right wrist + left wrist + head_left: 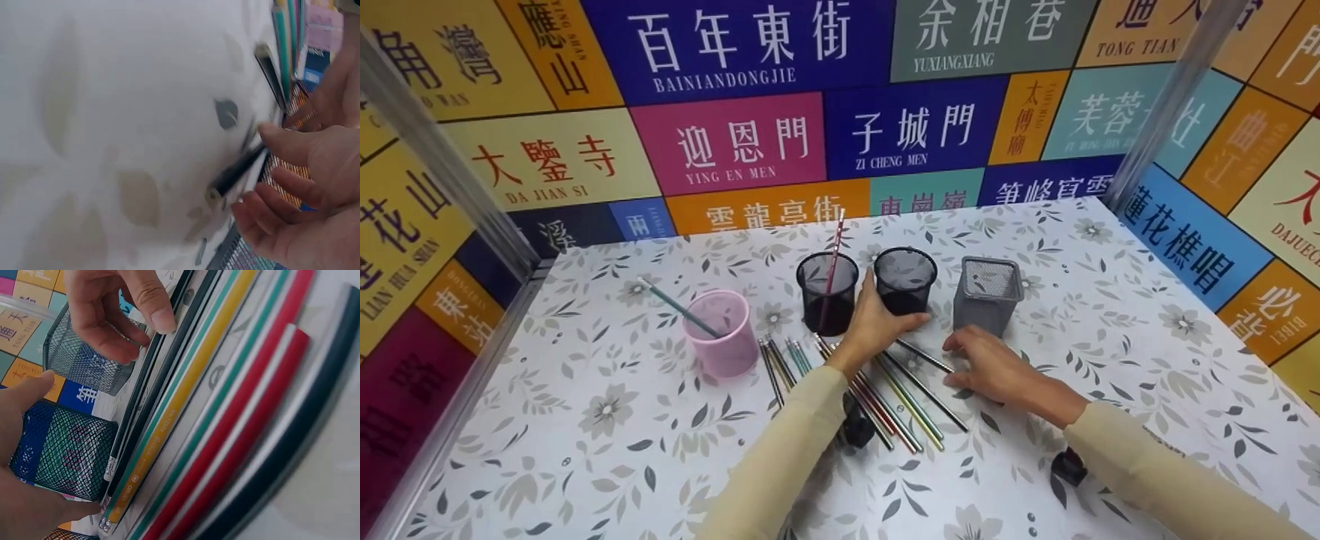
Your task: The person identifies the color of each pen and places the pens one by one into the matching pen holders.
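My left hand holds a round black mesh pencil cup, thumb across its front and fingers along its left side. In the left wrist view, the thumb and fingers stand on either side of that cup. A dark pencil lies just right of it. My right hand is at the near end of this pencil, thumb and fingers loosely bent and spread apart. The right wrist view has the pencil's end between the parted thumb and fingers. More striped pencils lie on the cloth beneath my left arm.
A pink cup with a teal pencil stands at left. Another round black mesh cup holds a red patterned pencil. The square grey mesh holder stands behind my right hand. Lettered panels rise beyond the flowered tablecloth.
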`<state>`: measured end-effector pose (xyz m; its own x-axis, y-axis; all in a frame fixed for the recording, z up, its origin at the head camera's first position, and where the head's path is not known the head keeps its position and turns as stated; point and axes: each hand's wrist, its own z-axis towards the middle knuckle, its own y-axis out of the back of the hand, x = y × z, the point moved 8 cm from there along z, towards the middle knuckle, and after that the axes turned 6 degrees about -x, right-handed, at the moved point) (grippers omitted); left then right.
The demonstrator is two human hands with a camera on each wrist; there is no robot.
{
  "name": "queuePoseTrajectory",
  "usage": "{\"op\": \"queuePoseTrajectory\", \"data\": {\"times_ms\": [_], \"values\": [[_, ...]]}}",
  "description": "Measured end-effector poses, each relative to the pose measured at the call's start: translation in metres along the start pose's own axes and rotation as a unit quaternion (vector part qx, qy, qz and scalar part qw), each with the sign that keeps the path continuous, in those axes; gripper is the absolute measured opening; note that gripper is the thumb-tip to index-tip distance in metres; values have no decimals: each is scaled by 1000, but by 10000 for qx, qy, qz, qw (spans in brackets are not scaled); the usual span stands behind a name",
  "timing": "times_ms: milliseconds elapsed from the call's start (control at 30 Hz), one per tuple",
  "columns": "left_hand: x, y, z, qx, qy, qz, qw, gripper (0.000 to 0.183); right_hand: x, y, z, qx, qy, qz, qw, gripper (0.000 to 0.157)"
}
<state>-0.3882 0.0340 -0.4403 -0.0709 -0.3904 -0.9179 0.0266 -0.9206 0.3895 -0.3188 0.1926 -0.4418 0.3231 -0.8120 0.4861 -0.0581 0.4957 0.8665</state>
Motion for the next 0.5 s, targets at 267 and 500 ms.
{"op": "queuePoseTrajectory", "data": {"times_ms": [267,500], "values": [[5,-3,10,-391,-155,-366,9984,123,4,-1,3,-85,261,-209,9994,28],[0,-6,14,-578,-324,-443,9968,118,17,0,6,-310,932,-361,9945,20]]}}
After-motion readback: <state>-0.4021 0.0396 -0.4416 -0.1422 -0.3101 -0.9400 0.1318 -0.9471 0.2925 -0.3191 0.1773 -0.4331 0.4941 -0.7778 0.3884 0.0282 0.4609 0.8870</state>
